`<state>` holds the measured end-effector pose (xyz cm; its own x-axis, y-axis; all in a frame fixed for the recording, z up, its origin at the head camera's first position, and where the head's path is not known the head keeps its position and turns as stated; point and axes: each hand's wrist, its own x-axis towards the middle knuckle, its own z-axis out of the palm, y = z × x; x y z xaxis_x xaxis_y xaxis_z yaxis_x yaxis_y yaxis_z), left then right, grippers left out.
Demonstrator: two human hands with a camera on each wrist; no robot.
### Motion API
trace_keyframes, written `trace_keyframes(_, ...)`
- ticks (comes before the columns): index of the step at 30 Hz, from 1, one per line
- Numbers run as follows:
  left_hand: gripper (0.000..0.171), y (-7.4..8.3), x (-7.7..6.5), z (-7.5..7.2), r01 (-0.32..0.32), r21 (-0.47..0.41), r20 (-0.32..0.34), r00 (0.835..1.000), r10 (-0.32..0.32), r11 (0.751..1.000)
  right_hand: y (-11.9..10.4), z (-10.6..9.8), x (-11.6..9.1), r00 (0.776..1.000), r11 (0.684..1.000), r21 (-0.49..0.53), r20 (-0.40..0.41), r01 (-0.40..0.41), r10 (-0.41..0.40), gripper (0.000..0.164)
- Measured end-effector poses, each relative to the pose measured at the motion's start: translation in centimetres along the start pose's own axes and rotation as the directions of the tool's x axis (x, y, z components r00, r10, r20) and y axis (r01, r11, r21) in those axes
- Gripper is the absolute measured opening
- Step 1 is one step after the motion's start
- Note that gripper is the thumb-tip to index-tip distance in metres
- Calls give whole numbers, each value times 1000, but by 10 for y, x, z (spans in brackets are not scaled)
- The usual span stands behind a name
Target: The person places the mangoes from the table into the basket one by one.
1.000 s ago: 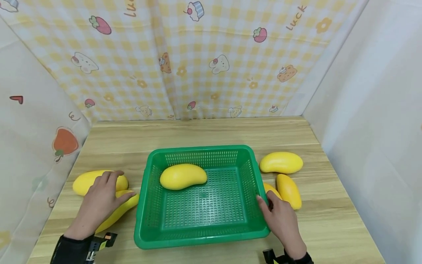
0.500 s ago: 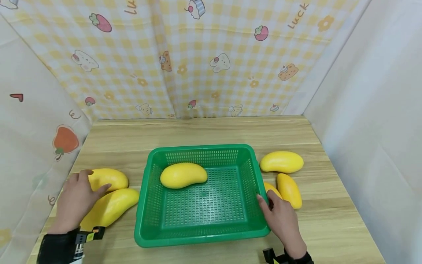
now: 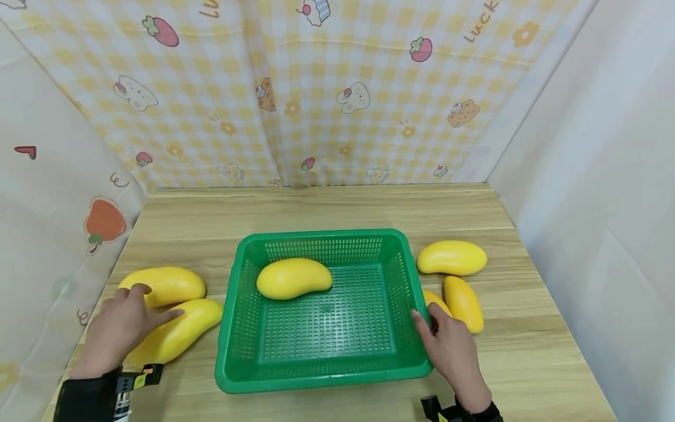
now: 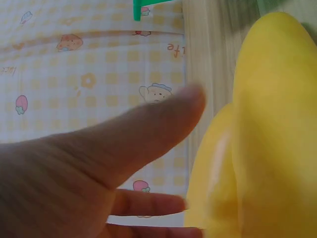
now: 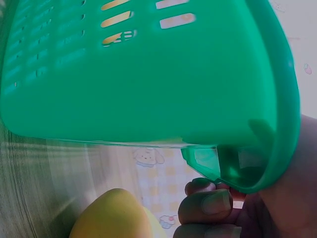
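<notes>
My left hand [image 3: 118, 328] hovers at the left ends of two yellow mangoes, its thumb extended over the nearer mango [image 3: 184, 328] and its fingers by the farther mango [image 3: 171, 285]. In the left wrist view its thumb and fingers are spread, with nothing between them, beside the mango [image 4: 277, 124]. My right hand [image 3: 450, 351] grips the right rim of the green plastic basket [image 3: 324, 384]; in the right wrist view its curled fingers [image 5: 205, 207] are under the rim. One mango [image 3: 292, 278] lies inside the basket at the back left.
Right of the basket lie a lengthwise mango [image 3: 452, 258], an upright-angled mango [image 3: 464, 305] and another mango [image 3: 431, 299] partly hidden by the rim and hand. A checked cloth [image 3: 316, 135] hangs behind the wooden table [image 3: 327, 208], with white cloth walls at both sides.
My left hand has moved left across the two mangoes, then slightly down, uncovering more of them. The right hand keeps its grip on the basket, which stays in place.
</notes>
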<state>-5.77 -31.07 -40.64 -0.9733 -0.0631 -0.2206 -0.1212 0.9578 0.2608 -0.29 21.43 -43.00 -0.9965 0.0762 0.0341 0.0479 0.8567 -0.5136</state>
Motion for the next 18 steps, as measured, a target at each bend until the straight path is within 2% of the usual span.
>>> trace_keyframes(3,107,-1,-1,1,13,19,115,993,-15,1000,0,0,0,1000,1000,-1,1,4,-4,35)
trace_keyframes(6,111,-1,-2,8,21,14,190,981,-24,1000,0,0,0,1000,1000,-2,0,1,-1,35)
trace_keyframes(14,118,2,-2,28,25,-22,288,957,-17,999,0,0,0,1000,1000,1,-5,-13,13,35)
trace_keyframes(18,121,1,0,33,25,-39,300,954,-12,999,0,0,0,1000,1000,4,5,-25,25,35)
